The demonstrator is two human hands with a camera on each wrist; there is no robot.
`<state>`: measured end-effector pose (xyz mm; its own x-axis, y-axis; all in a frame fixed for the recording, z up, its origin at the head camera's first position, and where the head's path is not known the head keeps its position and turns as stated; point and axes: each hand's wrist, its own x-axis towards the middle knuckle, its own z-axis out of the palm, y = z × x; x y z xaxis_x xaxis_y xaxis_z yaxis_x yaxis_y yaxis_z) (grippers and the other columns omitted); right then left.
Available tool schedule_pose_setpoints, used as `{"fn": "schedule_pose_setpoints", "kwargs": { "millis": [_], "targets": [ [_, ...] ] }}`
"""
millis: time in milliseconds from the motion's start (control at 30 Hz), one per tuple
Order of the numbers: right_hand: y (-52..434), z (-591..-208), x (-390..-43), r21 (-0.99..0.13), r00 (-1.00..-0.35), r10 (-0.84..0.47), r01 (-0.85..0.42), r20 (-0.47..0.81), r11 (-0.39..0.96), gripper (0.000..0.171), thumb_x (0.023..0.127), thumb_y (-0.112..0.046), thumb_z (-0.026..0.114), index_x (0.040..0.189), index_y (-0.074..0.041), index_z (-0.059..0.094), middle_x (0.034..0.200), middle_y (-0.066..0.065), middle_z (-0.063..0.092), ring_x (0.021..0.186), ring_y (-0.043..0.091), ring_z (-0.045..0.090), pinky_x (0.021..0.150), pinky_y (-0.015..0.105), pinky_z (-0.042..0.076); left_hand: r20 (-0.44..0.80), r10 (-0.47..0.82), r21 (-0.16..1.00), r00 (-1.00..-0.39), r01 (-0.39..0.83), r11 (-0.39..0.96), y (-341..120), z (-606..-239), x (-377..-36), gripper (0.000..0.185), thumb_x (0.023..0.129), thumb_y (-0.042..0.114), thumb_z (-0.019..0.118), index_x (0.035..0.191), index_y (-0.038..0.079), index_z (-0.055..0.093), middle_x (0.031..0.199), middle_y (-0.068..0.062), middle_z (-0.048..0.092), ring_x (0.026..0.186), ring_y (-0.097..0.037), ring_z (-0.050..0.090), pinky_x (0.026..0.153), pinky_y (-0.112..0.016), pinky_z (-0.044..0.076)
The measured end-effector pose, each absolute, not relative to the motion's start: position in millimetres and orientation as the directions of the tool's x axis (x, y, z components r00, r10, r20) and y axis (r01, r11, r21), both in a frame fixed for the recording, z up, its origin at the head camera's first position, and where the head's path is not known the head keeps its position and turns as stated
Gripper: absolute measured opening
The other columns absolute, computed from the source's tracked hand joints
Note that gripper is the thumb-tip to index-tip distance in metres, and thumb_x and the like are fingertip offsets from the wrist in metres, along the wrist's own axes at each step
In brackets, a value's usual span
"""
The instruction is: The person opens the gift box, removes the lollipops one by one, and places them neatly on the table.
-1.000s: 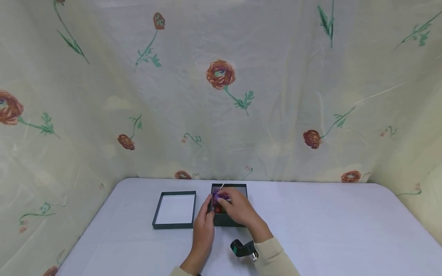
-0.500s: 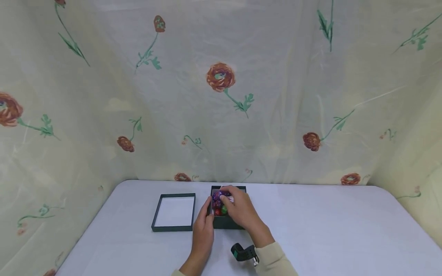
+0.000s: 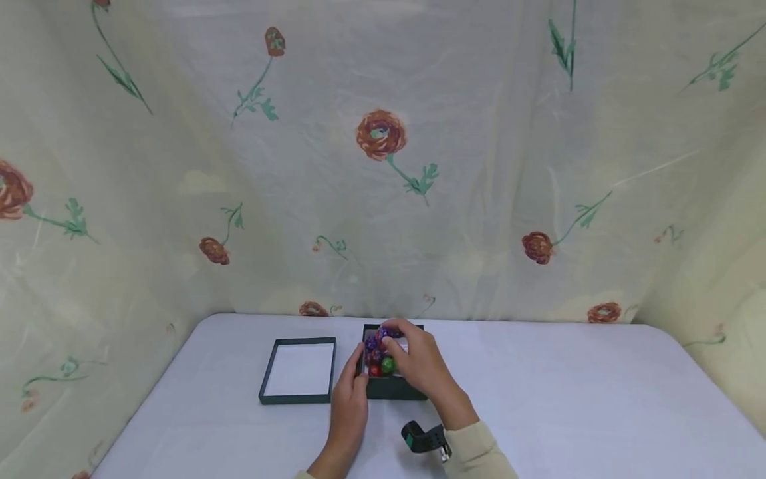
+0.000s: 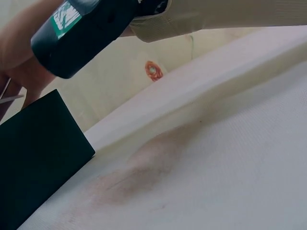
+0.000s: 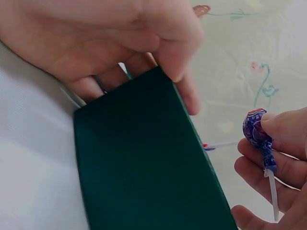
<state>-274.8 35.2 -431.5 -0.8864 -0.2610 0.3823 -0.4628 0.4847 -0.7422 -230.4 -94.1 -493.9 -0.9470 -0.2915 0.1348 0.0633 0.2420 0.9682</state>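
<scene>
My right hand (image 3: 421, 359) is over the open dark green box (image 3: 395, 388) and pinches a lollipop (image 5: 256, 129) between thumb and fingers. The lollipop has a purple-blue wrapper and a white stick that points down in the right wrist view. Along the box's left side lies my left hand (image 3: 350, 402), its thumb at the near corner and its fingers behind, holding the box. Inside the box are more purple-wrapped candies (image 3: 372, 347), a red one (image 3: 374, 370) and a green one (image 3: 387, 364). My right hand covers the box's right part.
A shallow lid with a dark green rim (image 3: 296, 399) lies left of the box, its white inside facing up. A black wrist device (image 3: 423, 439) sits at the right sleeve. White cloth (image 3: 568, 399) covers the table, with a flowered curtain (image 3: 467, 199) behind.
The right hand has shifted slightly within the box area, so the red and green candies show more. The white stick that stuck up beyond the fingers has dropped from sight. The left hand stays put.
</scene>
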Motion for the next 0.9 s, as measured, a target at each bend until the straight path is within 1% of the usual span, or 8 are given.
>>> {"fn": "schedule_pose_setpoints", "kwargs": {
  "millis": [133,367,600,900],
  "targets": [
    [39,-429,-275,-0.751,-0.902,-0.24,-0.432,0.359,0.499,0.029,0.094,-0.017,0.06,0.122,-0.008,0.063,0.12,0.009,0.065,0.117,0.027,0.058,0.101,0.047,0.045,0.116,-0.291,0.972,-0.95,0.049,0.229,-94,-495,-229,0.05,0.096,0.009,0.039,0.146,0.018,0.043,0.151,-0.002,0.039,0.139,-0.025,0.034,0.11,-0.048,0.032],
    [54,-425,-278,-0.743,-0.907,-0.202,-0.419,0.369,0.521,0.03,0.094,-0.017,0.061,0.123,-0.008,0.063,0.122,0.008,0.064,0.118,0.027,0.057,0.101,0.047,0.045,0.152,-0.272,0.967,-0.95,0.086,0.24,-95,-495,-230,0.05,0.097,0.01,0.039,0.147,0.017,0.042,0.152,-0.003,0.038,0.14,-0.025,0.033,0.111,-0.049,0.03],
    [83,-425,-280,-0.715,-0.902,-0.189,-0.424,0.389,0.556,0.028,0.094,-0.015,0.062,0.121,-0.007,0.064,0.119,0.01,0.065,0.115,0.028,0.058,0.1,0.049,0.045,0.151,-0.313,0.968,-0.938,0.076,0.239,-97,-496,-229,0.05,0.096,0.007,0.041,0.145,0.018,0.045,0.15,-0.003,0.041,0.139,-0.025,0.035,0.111,-0.049,0.031],
    [118,-435,-280,-0.709,-0.93,-0.122,-0.345,0.347,0.616,0.03,0.093,-0.016,0.062,0.122,-0.007,0.064,0.118,0.01,0.065,0.112,0.028,0.058,0.098,0.051,0.046,0.149,-0.304,0.972,-0.941,0.083,0.22,-94,-495,-230,0.051,0.095,0.006,0.041,0.145,0.016,0.045,0.151,-0.005,0.04,0.139,-0.026,0.034,0.111,-0.049,0.029]
  ]
}}
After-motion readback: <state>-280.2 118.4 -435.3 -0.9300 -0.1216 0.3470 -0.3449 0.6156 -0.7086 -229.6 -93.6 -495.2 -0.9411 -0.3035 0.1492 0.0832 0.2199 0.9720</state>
